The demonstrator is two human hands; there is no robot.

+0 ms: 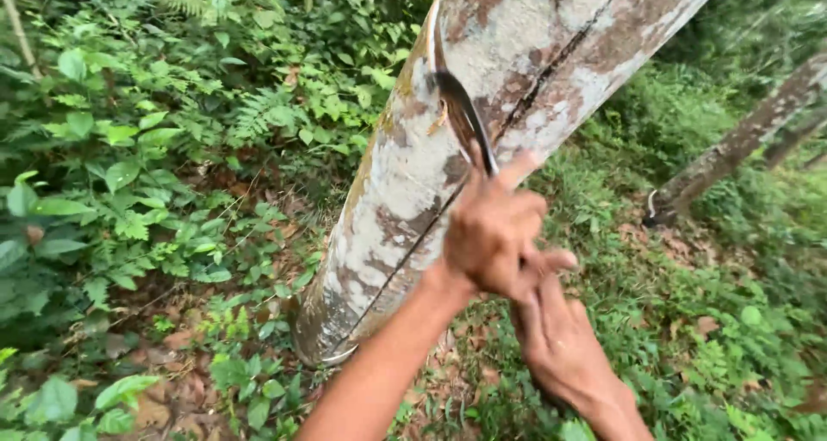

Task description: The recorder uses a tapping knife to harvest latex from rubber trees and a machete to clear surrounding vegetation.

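Note:
A pale, mottled tree trunk [482, 105] leans across the middle of the view, with a thin dark cut running along its bark. My left hand [495, 230] is closed around the handle of a curved metal knife [461, 114], index finger stretched along it, and the blade lies against the trunk. My right hand [556, 333] sits just below and behind the left one, fingers wrapped at the lower end of the handle. The handle itself is hidden by both hands.
Dense green leafy undergrowth [129, 174] fills the left side. Brown dead leaves [172, 346] cover the ground near the trunk's base. Another leaning trunk [741, 139] stands at the right, with grass and low plants around it.

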